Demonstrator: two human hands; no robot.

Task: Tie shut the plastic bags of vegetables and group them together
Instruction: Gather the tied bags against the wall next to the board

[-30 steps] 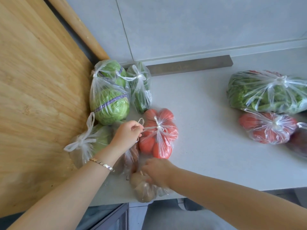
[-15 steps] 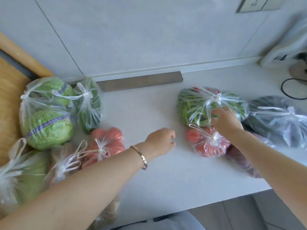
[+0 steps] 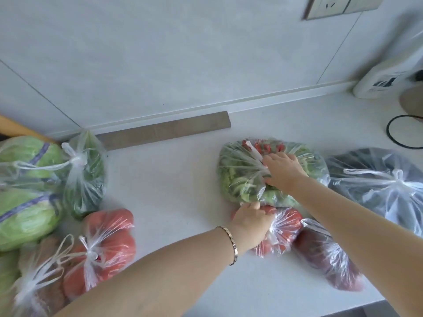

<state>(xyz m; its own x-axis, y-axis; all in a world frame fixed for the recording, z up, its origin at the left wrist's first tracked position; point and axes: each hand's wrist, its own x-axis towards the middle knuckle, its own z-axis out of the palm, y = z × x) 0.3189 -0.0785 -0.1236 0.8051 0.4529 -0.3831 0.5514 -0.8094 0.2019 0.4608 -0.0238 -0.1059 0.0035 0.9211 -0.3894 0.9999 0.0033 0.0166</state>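
- Tied and gathered at far left of the white countertop [image 3: 174,179]: clear plastic bag of pale green cabbages with purple bands [image 3: 27,184], clear knotted bag of dark leafy greens [image 3: 84,175], clear knotted bag of red tomatoes [image 3: 107,245], and clear knotted bag of brownish produce [image 3: 39,277] at the lower left edge. All touching or just beside one another.
- Lying well apart from that cluster, at right: clear bag of light green leaves with small red items at its top [image 3: 242,177], small clear bag of red tomatoes [image 3: 286,229], clear bag of dark purple-red produce [image 3: 327,255], and large clear bag of dark contents [image 3: 375,179]. Knotted handles visible on the large dark bag and gathered plastic on the small tomato bag; knot on the purple-red bag not discernible.
- Right hand [image 3: 283,170] resting on top of the light green bag, fingers curled into its gathered plastic; appears to be grasping the neck.
- Left hand [image 3: 249,220], wearing a thin metal bracelet [image 3: 231,245], closed on the gathered neck of the small tomato bag.
- Judged status: tying largely complete as far as visible; grouping roughly half done.
- Judged outstanding: transfer of the four right-hand bags across the bare counter to the left cluster, starting with the two in hand.
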